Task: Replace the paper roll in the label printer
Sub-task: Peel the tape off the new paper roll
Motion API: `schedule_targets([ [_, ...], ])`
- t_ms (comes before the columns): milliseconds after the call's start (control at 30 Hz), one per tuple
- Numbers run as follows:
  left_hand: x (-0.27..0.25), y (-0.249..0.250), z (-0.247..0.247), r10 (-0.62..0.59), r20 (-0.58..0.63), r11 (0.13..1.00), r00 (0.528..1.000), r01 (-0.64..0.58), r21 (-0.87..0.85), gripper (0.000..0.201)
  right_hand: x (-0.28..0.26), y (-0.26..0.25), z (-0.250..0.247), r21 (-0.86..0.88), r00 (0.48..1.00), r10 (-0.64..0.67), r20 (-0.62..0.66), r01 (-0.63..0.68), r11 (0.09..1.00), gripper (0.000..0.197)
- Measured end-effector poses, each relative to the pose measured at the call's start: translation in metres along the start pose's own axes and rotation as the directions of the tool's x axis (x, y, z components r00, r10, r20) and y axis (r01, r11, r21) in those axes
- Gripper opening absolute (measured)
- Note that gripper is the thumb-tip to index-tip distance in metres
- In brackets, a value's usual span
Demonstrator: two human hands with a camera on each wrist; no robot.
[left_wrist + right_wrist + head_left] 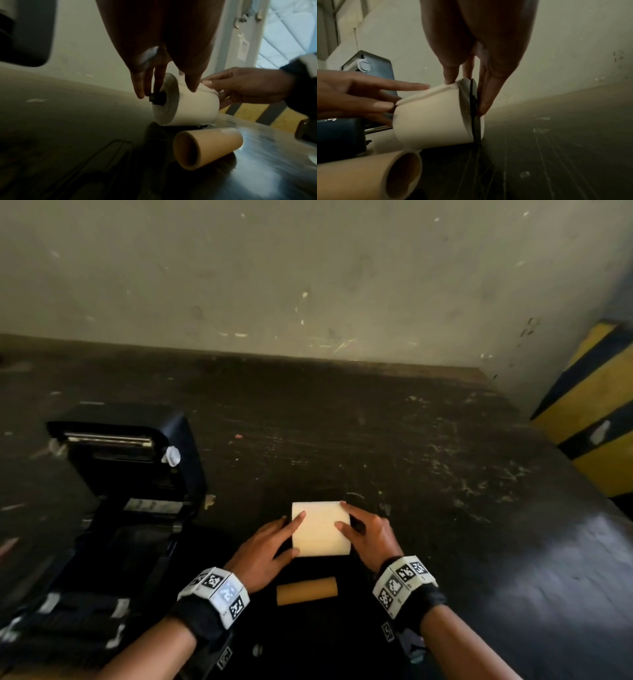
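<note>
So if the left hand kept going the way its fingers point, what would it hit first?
The left hand is already on the white paper roll; its fingers point across it toward the right hand, likely the first new contact. Depth is unclear.

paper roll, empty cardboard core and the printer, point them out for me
paper roll [320,529]: head view, on its white curved top face between the two hands
empty cardboard core [306,590]: head view, mid-length of the tan tube lying on the table
printer [137,460]: head view, on the inside of its raised lid
</note>
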State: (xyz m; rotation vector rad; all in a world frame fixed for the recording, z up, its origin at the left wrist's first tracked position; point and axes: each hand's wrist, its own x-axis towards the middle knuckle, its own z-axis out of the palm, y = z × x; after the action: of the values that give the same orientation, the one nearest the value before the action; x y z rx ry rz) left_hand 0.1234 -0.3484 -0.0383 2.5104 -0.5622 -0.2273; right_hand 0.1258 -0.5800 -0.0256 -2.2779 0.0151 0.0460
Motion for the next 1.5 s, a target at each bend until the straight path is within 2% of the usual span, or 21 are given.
schedule_targets([
  [100, -0.024, -0.014, -0.002, -0.119, -0.11, 0.993, 0.987, 0.118, -0.015, 0.057, 0.0, 0.003, 0.001, 0.008, 1.0, -0.012, -0.002, 0.012, 1.0, 0.048],
  [233, -0.06, -0.023, 0.003, -0.32, -0.029, 0.934, 0.947, 0.32, 0.16, 0.055, -0.001, 0.005, 0.002, 0.02, 0.999, -0.019, -0.036, 0.019, 1.0, 0.047],
  [333, -0.079, -0.026, 0.011, -0.395, 0.038, 0.884, 0.918, 0.369, 0.286, 0.056, -0.001, 0.006, 0.004, 0.011, 0.999, -0.013, -0.039, 0.013, 1.0, 0.047],
  [467, -0.08, -0.031, 0.016, -0.405, 0.019, 0.877, 0.914, 0.382, 0.291, 0.046, -0.002, 0.004, 0.005, 0.006, 1.0, 0.0, -0.029, 0.0, 1.0, 0.048],
  [600, -0.071, -0.037, 0.018, -0.439, 0.029, 0.879, 0.898, 0.423, 0.221, 0.051, -0.003, 0.002, 0.006, 0.013, 1.0, 0.019, -0.022, -0.018, 1.0, 0.048],
  [733, -0.059, -0.038, 0.005, -0.445, 0.055, 0.89, 0.894, 0.435, 0.14, 0.024, -0.007, -0.002, 0.007, 0.043, 0.998, 0.041, -0.037, -0.04, 0.998, 0.048],
  [800, -0.052, -0.037, 0.001, -0.44, 0.052, 0.897, 0.897, 0.436, 0.069, 0.031, -0.007, -0.002, 0.006, 0.049, 0.998, 0.062, -0.016, -0.061, 0.997, 0.049],
  [967, -0.028, -0.028, -0.008, -0.458, -0.08, 0.864, 0.885, 0.422, -0.273, 0.015, -0.01, -0.003, 0.008, 0.056, 0.997, 0.077, -0.021, -0.076, 0.996, 0.05],
  [1000, -0.022, -0.027, -0.01, -0.458, -0.104, 0.861, 0.883, 0.41, -0.301, 0.008, -0.011, -0.003, 0.006, 0.065, 0.997, 0.079, -0.019, -0.078, 0.995, 0.051],
  [1033, -0.017, -0.027, -0.011, -0.468, -0.121, 0.852, 0.875, 0.411, -0.324, 0.011, -0.011, -0.004, 0.007, 0.074, 0.997, 0.083, -0.006, -0.083, 0.994, 0.051],
  [1100, -0.007, -0.03, -0.009, -0.467, -0.132, 0.859, 0.874, 0.412, -0.305, 0.023, -0.011, -0.004, 0.006, 0.083, 0.996, 0.088, -0.004, -0.087, 0.993, 0.051],
  [1167, -0.003, -0.027, -0.007, -0.451, -0.088, 0.886, 0.888, 0.434, -0.163, 0.006, -0.011, -0.005, 0.006, 0.081, 0.996, 0.084, -0.019, -0.082, 0.993, 0.051],
  [1233, -0.002, -0.027, 0.002, -0.462, -0.043, 0.887, 0.886, 0.461, -0.034, 0.032, -0.01, -0.005, 0.006, 0.086, 0.996, 0.09, -0.012, -0.089, 0.992, 0.05],
  [1300, -0.001, -0.026, 0.008, -0.464, -0.044, 0.885, 0.885, 0.465, 0.021, 0.047, -0.01, -0.004, 0.006, 0.092, 0.995, 0.096, -0.006, -0.095, 0.991, 0.05],
  [1367, 0.003, -0.027, 0.011, -0.463, -0.062, 0.884, 0.884, 0.466, 0.042, 0.049, -0.01, -0.004, 0.006, 0.092, 0.996, 0.093, -0.006, -0.092, 0.992, 0.05],
  [1500, 0.01, -0.023, 0.01, -0.471, -0.033, 0.88, 0.882, 0.472, 0.048, 0.042, -0.008, -0.004, 0.006, 0.109, 0.995, 0.099, 0.016, -0.1, 0.989, 0.05],
])
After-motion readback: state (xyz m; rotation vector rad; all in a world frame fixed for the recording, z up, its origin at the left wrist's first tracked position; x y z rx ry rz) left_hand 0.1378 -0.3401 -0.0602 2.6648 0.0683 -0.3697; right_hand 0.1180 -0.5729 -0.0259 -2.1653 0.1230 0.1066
